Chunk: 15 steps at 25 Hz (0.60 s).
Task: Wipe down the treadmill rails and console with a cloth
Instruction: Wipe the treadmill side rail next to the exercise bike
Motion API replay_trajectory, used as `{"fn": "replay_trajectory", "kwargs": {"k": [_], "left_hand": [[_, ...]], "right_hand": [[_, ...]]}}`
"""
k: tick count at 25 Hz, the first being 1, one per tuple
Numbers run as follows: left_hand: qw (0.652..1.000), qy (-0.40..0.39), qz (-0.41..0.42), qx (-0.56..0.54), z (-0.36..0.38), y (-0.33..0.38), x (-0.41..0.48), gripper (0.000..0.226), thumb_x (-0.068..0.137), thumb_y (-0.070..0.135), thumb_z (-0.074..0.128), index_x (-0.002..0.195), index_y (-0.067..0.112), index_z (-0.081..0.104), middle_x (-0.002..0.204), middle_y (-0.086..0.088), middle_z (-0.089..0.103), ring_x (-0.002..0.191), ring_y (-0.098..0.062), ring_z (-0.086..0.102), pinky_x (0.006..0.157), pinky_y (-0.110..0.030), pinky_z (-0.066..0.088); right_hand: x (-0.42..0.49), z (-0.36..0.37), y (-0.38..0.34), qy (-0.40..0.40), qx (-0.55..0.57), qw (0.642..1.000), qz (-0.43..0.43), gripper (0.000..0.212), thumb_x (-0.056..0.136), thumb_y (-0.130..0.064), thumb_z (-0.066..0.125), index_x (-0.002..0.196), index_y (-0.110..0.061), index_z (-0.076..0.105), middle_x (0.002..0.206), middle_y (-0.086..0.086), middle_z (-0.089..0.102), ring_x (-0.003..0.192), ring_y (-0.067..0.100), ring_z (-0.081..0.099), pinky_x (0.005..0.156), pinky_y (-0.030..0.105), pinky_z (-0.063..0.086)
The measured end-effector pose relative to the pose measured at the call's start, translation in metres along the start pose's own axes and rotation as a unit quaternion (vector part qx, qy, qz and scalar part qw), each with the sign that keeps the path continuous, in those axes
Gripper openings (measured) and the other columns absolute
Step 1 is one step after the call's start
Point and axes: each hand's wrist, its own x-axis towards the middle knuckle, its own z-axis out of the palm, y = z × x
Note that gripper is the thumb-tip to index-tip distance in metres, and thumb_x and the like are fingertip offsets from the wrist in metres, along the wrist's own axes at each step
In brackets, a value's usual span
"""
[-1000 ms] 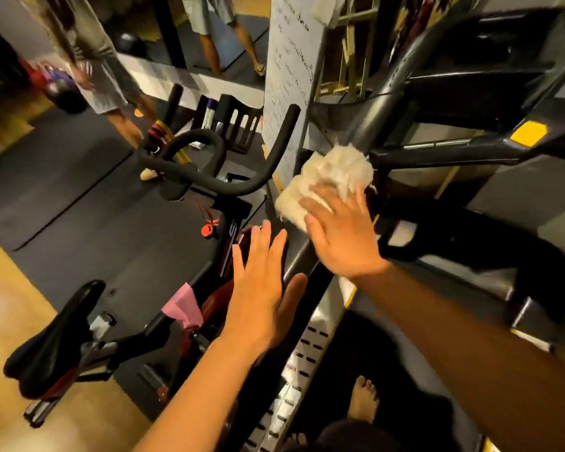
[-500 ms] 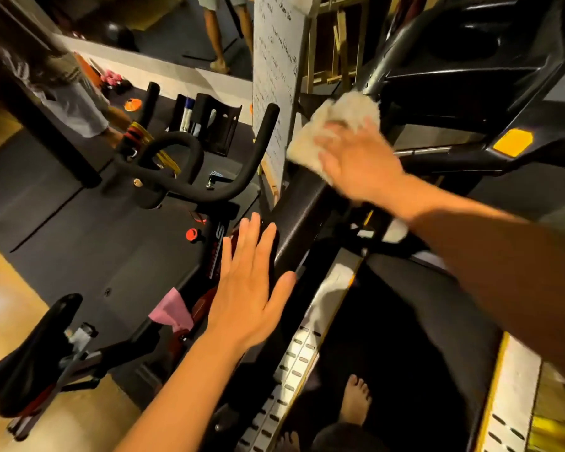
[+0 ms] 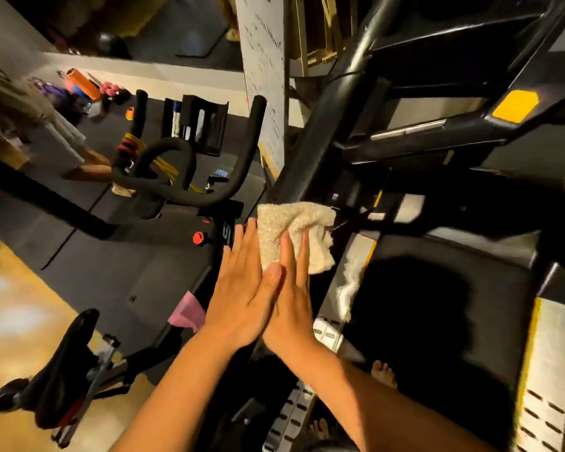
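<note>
A cream terry cloth (image 3: 291, 226) lies on the black left rail (image 3: 320, 125) of the treadmill, low on the sloping upright. My right hand (image 3: 291, 298) presses flat on the cloth's lower part, fingers straight. My left hand (image 3: 238, 295) lies flat on the same rail, right beside the right hand and touching it, its fingertips at the cloth's left edge. The console (image 3: 470, 79) with a yellow patch (image 3: 516, 106) rises at the upper right. The dark treadmill belt (image 3: 437, 288) lies to the right of my hands.
A black spin bike stands left of the treadmill, with handlebars (image 3: 190, 158), a saddle (image 3: 62, 363) and a pink cloth (image 3: 186, 313) draped on its frame. A whiteboard (image 3: 265, 76) leans behind. A person (image 3: 46, 125) crouches at the far left. My bare foot (image 3: 384, 373) rests on the belt.
My right hand has slid the cloth down the rail from near the console to beside my left hand. The left hand has hardly moved.
</note>
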Motion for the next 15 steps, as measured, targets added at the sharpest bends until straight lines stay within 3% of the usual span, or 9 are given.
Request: {"fn": "replay_trajectory", "kwargs": {"k": [2, 4, 7, 9, 10, 11, 12, 15], "left_hand": [[1.0, -0.021, 0.015, 0.009, -0.003, 0.003, 0.012, 0.068, 0.096, 0.059, 0.013, 0.155, 0.028, 0.0, 0.163, 0.009, -0.008, 0.146, -0.002, -0.018, 0.121, -0.045, -0.003], [0.999, -0.025, 0.032, 0.026, -0.003, 0.006, 0.026, 0.065, 0.098, 0.054, 0.017, 0.155, 0.027, 0.002, 0.163, 0.008, -0.008, 0.146, -0.003, -0.017, 0.122, -0.044, -0.005], [1.0, -0.013, 0.024, 0.012, -0.001, 0.009, 0.036, 0.063, 0.097, 0.052, 0.02, 0.154, 0.028, 0.009, 0.162, 0.015, -0.005, 0.147, 0.0, -0.011, 0.12, -0.034, -0.003], [1.0, -0.008, 0.02, -0.004, -0.001, 0.007, 0.036, 0.061, 0.098, 0.051, 0.022, 0.154, 0.028, 0.014, 0.162, 0.017, -0.002, 0.147, 0.001, -0.007, 0.119, -0.032, 0.001], [1.0, -0.006, 0.025, -0.008, -0.001, 0.007, 0.035, 0.06, 0.099, 0.05, 0.022, 0.154, 0.028, 0.015, 0.162, 0.016, 0.0, 0.148, 0.0, -0.005, 0.12, -0.035, 0.005], [0.999, -0.004, 0.031, -0.013, -0.001, 0.007, 0.035, 0.059, 0.099, 0.049, 0.022, 0.154, 0.029, 0.015, 0.162, 0.016, 0.001, 0.148, -0.002, -0.004, 0.122, -0.04, 0.008], [0.999, -0.003, 0.034, -0.017, -0.002, 0.007, 0.035, 0.058, 0.099, 0.049, 0.023, 0.153, 0.03, 0.015, 0.163, 0.016, 0.002, 0.149, -0.003, -0.003, 0.122, -0.043, 0.01], [0.999, -0.004, 0.029, -0.026, -0.003, 0.008, 0.037, 0.058, 0.099, 0.049, 0.024, 0.154, 0.03, 0.016, 0.162, 0.017, 0.002, 0.149, -0.003, -0.002, 0.121, -0.041, 0.012]], "right_hand": [[0.017, 0.0, 0.006, 0.006, 0.017, 0.999, 0.04, 0.074, 0.101, -0.034, 0.042, 0.139, -0.05, -0.019, 0.156, -0.015, -0.028, 0.125, -0.027, -0.024, 0.096, -0.007, -0.004], [0.064, -0.015, 0.023, 0.066, 0.083, 0.988, 0.114, 0.06, 0.104, -0.036, 0.029, 0.148, -0.036, -0.012, 0.159, -0.01, -0.021, 0.129, -0.022, -0.016, 0.094, -0.009, -0.007], [0.144, -0.053, 0.051, 0.099, 0.193, 0.938, 0.27, 0.054, 0.105, -0.031, 0.022, 0.153, -0.015, 0.003, 0.163, 0.005, 0.0, 0.148, 0.011, 0.005, 0.112, 0.014, 0.005], [0.174, -0.075, 0.067, 0.131, 0.289, 0.884, 0.343, 0.052, 0.105, -0.034, 0.024, 0.151, -0.011, 0.02, 0.157, 0.012, 0.024, 0.137, 0.019, 0.033, 0.105, 0.025, 0.024], [0.178, -0.078, 0.069, 0.134, 0.296, 0.888, 0.325, 0.052, 0.105, -0.035, 0.024, 0.149, -0.008, 0.024, 0.153, 0.014, 0.03, 0.126, 0.015, 0.043, 0.1, 0.026, 0.028], [0.174, -0.077, 0.066, 0.167, 0.307, 0.883, 0.312, 0.053, 0.105, -0.033, 0.023, 0.15, -0.006, 0.024, 0.153, 0.013, 0.03, 0.123, 0.01, 0.044, 0.1, 0.025, 0.028], [0.167, -0.072, 0.065, 0.192, 0.322, 0.858, 0.351, 0.052, 0.105, -0.033, 0.024, 0.152, -0.009, 0.021, 0.156, 0.008, 0.026, 0.131, 0.01, 0.038, 0.106, 0.025, 0.024], [0.114, -0.031, 0.041, 0.161, 0.381, 0.828, 0.378, 0.057, 0.103, -0.043, 0.025, 0.153, -0.03, 0.002, 0.161, -0.011, 0.002, 0.147, 0.009, 0.006, 0.116, 0.026, 0.003]]}}
